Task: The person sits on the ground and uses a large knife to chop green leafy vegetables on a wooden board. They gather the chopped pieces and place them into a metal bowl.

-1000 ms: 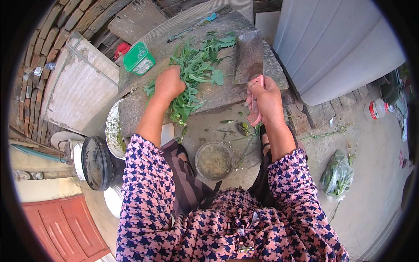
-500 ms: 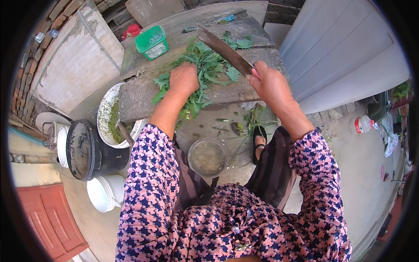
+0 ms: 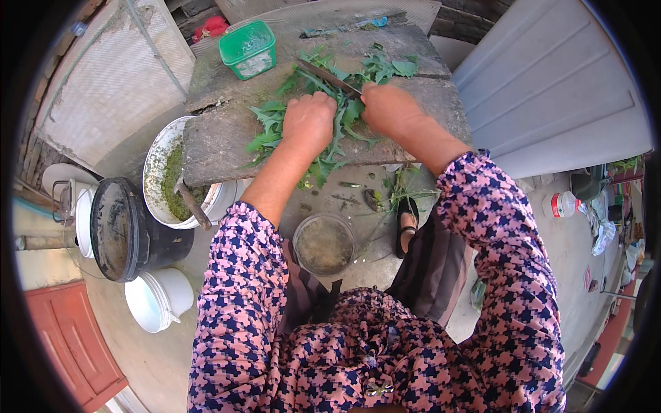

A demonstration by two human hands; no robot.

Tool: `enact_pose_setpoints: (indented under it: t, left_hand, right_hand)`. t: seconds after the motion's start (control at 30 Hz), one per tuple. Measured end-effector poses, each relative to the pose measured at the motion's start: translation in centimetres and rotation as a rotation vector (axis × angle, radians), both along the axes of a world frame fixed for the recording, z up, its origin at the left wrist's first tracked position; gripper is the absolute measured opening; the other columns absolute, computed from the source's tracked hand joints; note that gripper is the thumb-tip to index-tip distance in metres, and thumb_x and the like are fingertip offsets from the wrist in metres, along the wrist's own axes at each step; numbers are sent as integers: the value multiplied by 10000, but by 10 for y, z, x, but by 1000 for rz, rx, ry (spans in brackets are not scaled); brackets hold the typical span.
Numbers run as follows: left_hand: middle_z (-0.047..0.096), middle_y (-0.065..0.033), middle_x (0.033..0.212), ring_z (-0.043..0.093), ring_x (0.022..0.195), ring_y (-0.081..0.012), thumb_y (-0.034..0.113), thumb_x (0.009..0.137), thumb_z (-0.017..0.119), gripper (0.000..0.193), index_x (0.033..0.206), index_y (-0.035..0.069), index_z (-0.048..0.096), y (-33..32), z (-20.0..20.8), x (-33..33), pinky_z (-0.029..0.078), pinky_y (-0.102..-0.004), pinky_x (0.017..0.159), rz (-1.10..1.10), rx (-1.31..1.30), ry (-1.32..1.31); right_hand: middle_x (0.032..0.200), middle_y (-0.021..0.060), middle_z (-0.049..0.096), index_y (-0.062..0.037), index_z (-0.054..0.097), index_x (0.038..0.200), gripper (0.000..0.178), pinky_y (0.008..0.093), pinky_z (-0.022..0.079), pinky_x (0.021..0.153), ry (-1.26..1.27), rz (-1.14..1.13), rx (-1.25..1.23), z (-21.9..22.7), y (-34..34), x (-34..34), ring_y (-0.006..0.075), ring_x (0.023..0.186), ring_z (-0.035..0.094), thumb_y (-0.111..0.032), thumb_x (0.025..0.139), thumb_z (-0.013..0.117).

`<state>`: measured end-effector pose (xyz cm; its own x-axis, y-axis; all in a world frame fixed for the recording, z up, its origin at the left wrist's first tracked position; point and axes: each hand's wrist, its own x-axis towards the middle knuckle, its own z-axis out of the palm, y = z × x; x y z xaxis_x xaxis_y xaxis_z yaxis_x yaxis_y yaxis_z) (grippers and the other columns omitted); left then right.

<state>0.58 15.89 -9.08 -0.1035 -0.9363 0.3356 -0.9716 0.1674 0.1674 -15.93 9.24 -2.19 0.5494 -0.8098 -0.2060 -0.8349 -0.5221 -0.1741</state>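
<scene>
I have the leafy greens [image 3: 340,131] bunched in the middle of the wooden surface [image 3: 213,141], some of them drooping over its near edge. The left hand [image 3: 310,118] has its fingers curled down on the bunch, gripping it. Just to the right, the fingers of the right hand [image 3: 392,107] are wrapped around the handle of a knife [image 3: 329,77], hiding that handle from me. Its blade slants across the greens toward the far left; I can't tell how deep its edge sits.

Farther off, near the surface's far left corner, I see a green plastic container [image 3: 251,60]. Beside the surface's left edge is a white bucket [image 3: 153,157] with green bits inside and a wooden handle [image 3: 197,210] reaching over its near rim. Nearer, I make out a black bucket [image 3: 162,230] and a second white bucket [image 3: 173,294], tipped over. On the floor below the hands sits a round tub [image 3: 297,246].
</scene>
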Motion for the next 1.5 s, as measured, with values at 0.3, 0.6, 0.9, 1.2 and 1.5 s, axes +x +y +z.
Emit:
enact_pose_setpoints:
  t: [0.3,0.6,0.9,1.2,1.5]
  left_hand:
    - [612,-160,947,626,884,-376,158,632,775,353,913,22,609,19,6,29,506,-483,753,65,26,225]
    - [611,-261,1067,591,1023,-433,256,684,726,472,1095,34,656,-81,9,76,478,-472,867,250,107,504]
    - [431,-274,1430,454,1312,-386,678,739,642,963,1395,-4,460,-141,5,40,405,-460,1057,478,531,312]
    - [398,-238,1430,458,1281,-418,827,630,642,1196,1404,-55,409,-97,31,-39,409,-491,1027,324,434,150]
    - [586,-220,1181,607,1057,-388,287,775,697,506,1161,-17,576,-105,14,-21,518,-453,877,263,252,78]
  right_hand:
    - [992,229,686,-5,619,1012,227,485,525,839,-118,-8,-1,-11,-18,-4,400,954,661,-170,857,607]
    - [741,141,640,-13,551,894,228,391,499,610,-787,-283,136,-5,4,-64,267,651,633,-212,860,657]
    - [585,17,548,-39,535,864,158,252,372,409,-1272,-631,269,-15,37,-120,95,438,485,-157,913,629]
    - [590,24,548,-38,526,842,179,263,377,407,-1362,-711,316,-20,33,-123,104,447,491,-169,902,634]
    - [600,21,544,-29,525,836,182,273,389,423,-1309,-702,266,-20,35,-124,103,465,503,-158,888,643]
